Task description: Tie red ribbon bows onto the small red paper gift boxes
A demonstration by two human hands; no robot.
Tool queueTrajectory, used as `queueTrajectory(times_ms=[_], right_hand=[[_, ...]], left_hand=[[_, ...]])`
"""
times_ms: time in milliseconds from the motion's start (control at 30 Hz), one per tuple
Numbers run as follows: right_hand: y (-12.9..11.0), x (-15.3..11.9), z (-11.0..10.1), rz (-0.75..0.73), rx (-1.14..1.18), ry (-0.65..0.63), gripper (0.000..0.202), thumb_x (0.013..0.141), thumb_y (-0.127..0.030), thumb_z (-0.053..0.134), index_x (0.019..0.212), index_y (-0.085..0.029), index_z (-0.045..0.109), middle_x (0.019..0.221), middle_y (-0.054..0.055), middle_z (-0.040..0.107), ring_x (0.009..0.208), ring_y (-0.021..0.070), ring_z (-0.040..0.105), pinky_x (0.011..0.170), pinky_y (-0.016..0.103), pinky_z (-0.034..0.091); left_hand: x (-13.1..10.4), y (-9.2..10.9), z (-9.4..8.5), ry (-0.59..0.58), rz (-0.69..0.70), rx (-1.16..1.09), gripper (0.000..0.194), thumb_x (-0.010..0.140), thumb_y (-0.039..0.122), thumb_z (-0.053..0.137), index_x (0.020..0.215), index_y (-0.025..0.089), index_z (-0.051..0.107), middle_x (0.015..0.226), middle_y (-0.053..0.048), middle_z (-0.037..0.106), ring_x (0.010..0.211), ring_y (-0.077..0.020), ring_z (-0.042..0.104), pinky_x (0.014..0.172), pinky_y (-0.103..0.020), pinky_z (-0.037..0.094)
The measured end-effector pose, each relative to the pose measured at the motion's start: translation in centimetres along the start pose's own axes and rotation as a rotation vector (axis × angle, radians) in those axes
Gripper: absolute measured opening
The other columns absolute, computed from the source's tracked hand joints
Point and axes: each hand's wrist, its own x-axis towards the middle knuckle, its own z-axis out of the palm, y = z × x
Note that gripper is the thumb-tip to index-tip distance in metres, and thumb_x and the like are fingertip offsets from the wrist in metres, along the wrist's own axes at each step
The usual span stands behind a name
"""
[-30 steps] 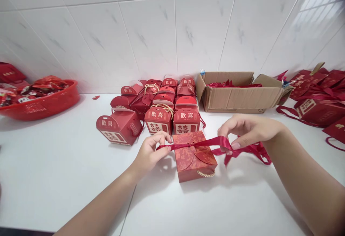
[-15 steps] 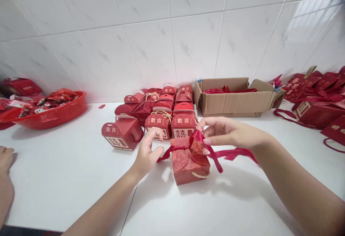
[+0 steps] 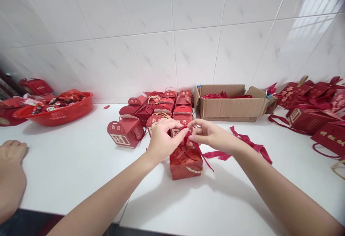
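Observation:
A small red patterned gift box [image 3: 185,164] with a twisted cord handle stands on the white table in front of me. Above its folded top, a dark red ribbon [image 3: 201,154] is pinched between the fingertips of both hands. My left hand [image 3: 165,137] is closed on it from the left, thumb against fingers. My right hand [image 3: 211,135] pinches it from the right, and one end hangs down past the box's side. My fingers partly hide the knot area. Loose pieces of ribbon [image 3: 253,144] lie to the right of the box.
Behind the hands stand rows of red gift boxes [image 3: 126,131]. A cardboard box [image 3: 233,110] with red ribbon sits by the tiled wall. At left are a red basin [image 3: 61,115] of wrapped sweets and another person's bare foot [image 3: 12,171]. More red boxes [image 3: 309,121] are piled at right.
My left hand has moved right and up from beside the box to the ribbon, meeting my right hand above the box. The view has shifted slightly.

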Motion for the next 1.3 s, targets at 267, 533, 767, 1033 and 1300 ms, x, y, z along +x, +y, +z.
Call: queueTrajectory(times_ms=[267, 533, 767, 1033, 1300], right_hand=[[0.3, -0.1, 1.8, 0.027, 0.009, 0.071, 0.026, 0.081, -0.038, 0.060, 0.068, -0.015, 0.064, 0.062, -0.002, 0.057, 0.054, 0.0073, 0.044, 0.055, 0.024, 0.034], [0.8, 0.1, 3.1, 0.017, 0.072, 0.124, 0.020, 0.083, -0.032, 0.056, 0.069, -0.017, 0.056, 0.050, -0.006, 0.050, 0.039, 0.0060, 0.045, 0.043, 0.020, 0.032], [0.1, 0.9, 4.4, 0.049, -0.061, 0.261, 0.013, 0.080, -0.024, 0.055, 0.073, -0.016, 0.063, 0.068, 0.002, 0.068, 0.054, 0.0110, 0.059, 0.053, 0.022, 0.042], [0.5, 0.7, 4.5, -0.024, -0.046, 0.275, 0.014, 0.082, -0.025, 0.053, 0.075, -0.016, 0.062, 0.075, 0.005, 0.070, 0.068, 0.0154, 0.063, 0.064, 0.025, 0.046], [0.5, 0.4, 4.8, -0.126, -0.237, 0.263, 0.016, 0.077, -0.020, 0.054, 0.077, -0.018, 0.071, 0.079, 0.003, 0.071, 0.069, 0.0158, 0.058, 0.064, 0.026, 0.043]], left_hand=[[-0.3, -0.3, -0.4, -0.010, -0.025, -0.061, 0.016, 0.076, 0.034, 0.067, 0.073, 0.018, 0.069, 0.080, -0.004, 0.067, 0.082, -0.0202, 0.059, 0.081, -0.034, 0.044], [-3.8, -4.9, -1.5, -0.246, -0.441, -0.264, 0.035, 0.083, 0.052, 0.053, 0.090, 0.019, 0.060, 0.095, -0.004, 0.064, 0.095, -0.0225, 0.058, 0.086, -0.033, 0.042], [-4.9, -5.8, -2.6, -0.370, -0.570, -0.338, 0.040, 0.080, 0.056, 0.055, 0.077, 0.016, 0.059, 0.079, -0.002, 0.059, 0.076, -0.0181, 0.055, 0.073, -0.030, 0.041], [-5.5, -4.2, -4.9, -0.604, -0.622, -0.343, 0.044, 0.081, 0.056, 0.054, 0.063, 0.016, 0.054, 0.058, 0.002, 0.046, 0.056, -0.0118, 0.041, 0.056, -0.025, 0.032], [-2.3, -0.1, -7.1, -0.650, -0.441, -0.453, 0.025, 0.079, 0.035, 0.062, 0.060, 0.019, 0.062, 0.056, 0.001, 0.051, 0.055, -0.0120, 0.045, 0.055, -0.024, 0.038]])
